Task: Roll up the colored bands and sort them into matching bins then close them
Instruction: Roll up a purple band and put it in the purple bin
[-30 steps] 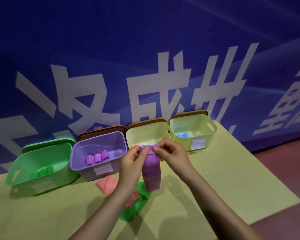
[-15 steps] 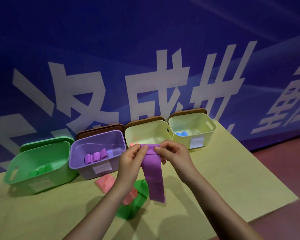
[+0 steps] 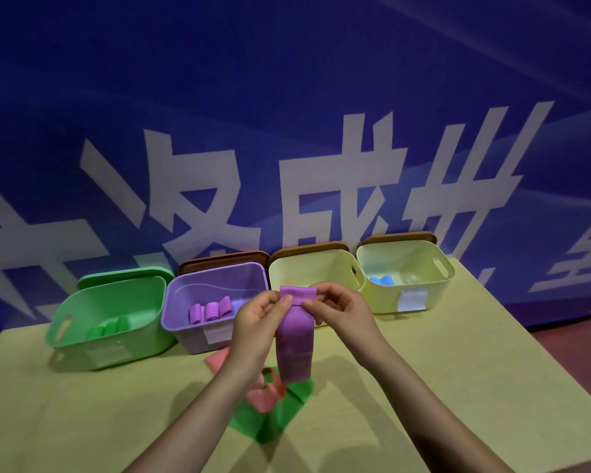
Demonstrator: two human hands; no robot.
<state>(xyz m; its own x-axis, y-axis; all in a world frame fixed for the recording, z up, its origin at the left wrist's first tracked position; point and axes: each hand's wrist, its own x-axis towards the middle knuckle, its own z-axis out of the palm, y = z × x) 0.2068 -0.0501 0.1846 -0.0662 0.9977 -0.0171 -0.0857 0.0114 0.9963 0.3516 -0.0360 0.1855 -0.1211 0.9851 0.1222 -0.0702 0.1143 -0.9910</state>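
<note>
So the blue wall [image 3: 287,114] with big white characters fills the whole top half of the frame, and the yellow-green table [image 3: 440,387] takes up the bottom. Four open bins sit in a row across the middle: green bin [image 3: 82,339] at left with green rolls inside, purple bin [image 3: 181,322] next to it with three purple rolls [image 3: 210,310] in it, then a pale yellow bin [image 3: 307,268] mostly hidden behind the hands, and another pale yellow bin [image 3: 434,291] at right with something blue in it. Lids lean behind them. Dead center, both hands hold the purple band [image 3: 294,332] up in the air in front of the bins: left hand [image 3: 256,322] and right hand [image 3: 345,312] each pinch its top end between thumb and fingers, top edge folded over. Compared to half a second back, the hanging tail looks shorter and doubled up, ending right above the loose green band [image 3: 270,418] and pink band [image 3: 260,397] lying on the table below center. Another bit of pink pokes out by the left wrist.
</note>
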